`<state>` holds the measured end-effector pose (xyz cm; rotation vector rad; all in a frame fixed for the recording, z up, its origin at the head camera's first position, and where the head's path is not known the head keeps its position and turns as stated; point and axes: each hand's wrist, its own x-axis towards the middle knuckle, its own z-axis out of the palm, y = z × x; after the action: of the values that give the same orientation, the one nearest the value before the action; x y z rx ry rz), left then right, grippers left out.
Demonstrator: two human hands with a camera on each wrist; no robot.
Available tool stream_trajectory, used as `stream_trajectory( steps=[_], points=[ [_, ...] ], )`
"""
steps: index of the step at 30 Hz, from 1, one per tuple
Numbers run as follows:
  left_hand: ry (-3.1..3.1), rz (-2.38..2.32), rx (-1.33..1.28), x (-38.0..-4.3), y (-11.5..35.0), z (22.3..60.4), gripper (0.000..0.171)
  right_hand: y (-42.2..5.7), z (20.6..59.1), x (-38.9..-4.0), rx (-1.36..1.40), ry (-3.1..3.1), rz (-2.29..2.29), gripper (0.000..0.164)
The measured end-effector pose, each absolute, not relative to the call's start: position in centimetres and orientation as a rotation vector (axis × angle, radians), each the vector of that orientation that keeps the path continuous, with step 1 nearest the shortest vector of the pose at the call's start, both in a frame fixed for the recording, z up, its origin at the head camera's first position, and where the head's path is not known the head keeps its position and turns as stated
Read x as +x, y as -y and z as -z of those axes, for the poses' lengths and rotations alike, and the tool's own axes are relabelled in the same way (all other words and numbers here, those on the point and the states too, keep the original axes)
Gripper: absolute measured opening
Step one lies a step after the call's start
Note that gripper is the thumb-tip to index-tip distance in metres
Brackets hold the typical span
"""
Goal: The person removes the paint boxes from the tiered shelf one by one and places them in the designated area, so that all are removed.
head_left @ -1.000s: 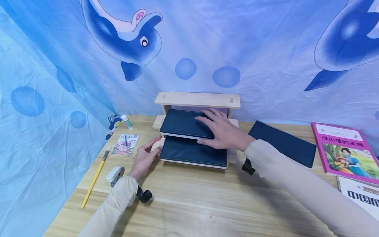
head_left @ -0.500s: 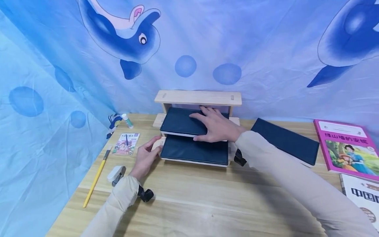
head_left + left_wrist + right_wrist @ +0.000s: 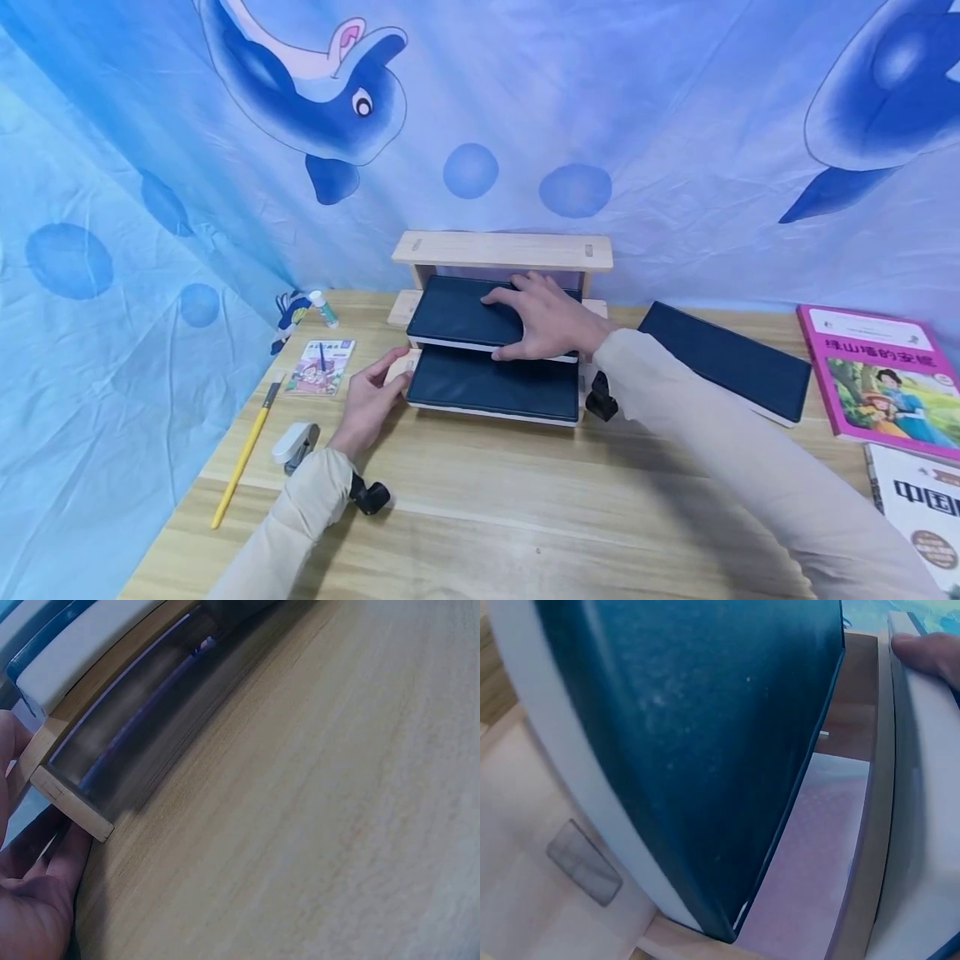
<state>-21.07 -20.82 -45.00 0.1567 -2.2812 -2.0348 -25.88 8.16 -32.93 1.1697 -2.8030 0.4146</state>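
A tiered pale wooden rack (image 3: pixel 502 248) stands on the table, bearing two flat boxes with dark blue tops and white sides. My left hand (image 3: pixel 367 408) grips the left end of the rack's lower tier, which the left wrist view shows as a wooden end piece (image 3: pixel 71 802). Across the upper box (image 3: pixel 453 307) my right hand (image 3: pixel 551 321) spreads, gripping it with the thumb at the front edge and the fingers toward the back. The lower box (image 3: pixel 487 383) lies below, apart from that thumb. The right fingertips are partly hidden.
A similar dark blue box (image 3: pixel 727 362) lies right of the rack, near a pink book (image 3: pixel 881 379) and a white book (image 3: pixel 918 500). On the left are a glue stick (image 3: pixel 324 308), a small picture card (image 3: pixel 322 367), a yellow paintbrush (image 3: pixel 246 454) and a stapler (image 3: pixel 295 442).
My right hand has shifted left along the upper box since a second ago, then stayed nearly still. The left hand keeps its hold on the rack.
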Motion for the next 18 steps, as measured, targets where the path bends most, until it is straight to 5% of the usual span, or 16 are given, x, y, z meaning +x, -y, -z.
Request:
stream_trajectory(
  steps=[18],
  points=[
    [2.312,1.996,0.184,-21.1,20.6,44.8,0.038,-9.7,32.7,-23.9,1.234,2.655,-0.372,0.072]
  ],
)
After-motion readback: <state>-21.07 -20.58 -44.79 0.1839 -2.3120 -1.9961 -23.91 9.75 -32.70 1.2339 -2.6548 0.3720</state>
